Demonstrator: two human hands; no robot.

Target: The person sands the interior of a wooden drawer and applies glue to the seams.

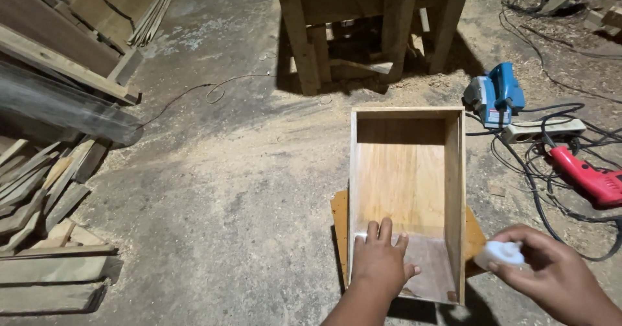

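An open wooden box (pixel 453 170) with a plywood bottom stands on a sawdust-covered floor, resting on a flat brown board (pixel 339 225). My left hand (pixel 381 260) lies flat inside the box at its near end, fingers spread on the bottom panel, where a paler smeared patch (pixel 431 264) shows. My right hand (pixel 547 271) hovers just right of the box and grips a small white bottle (pixel 500 253), its tip pointing toward the box's right wall.
A blue electric planer (pixel 495 94), a white power strip (pixel 543 129), a red power drill (pixel 589 178) and tangled black cables (pixel 551 196) lie at the right. Scrap planks (pixel 45 196) pile up at the left. A wooden bench frame (pixel 363 28) stands behind the box.
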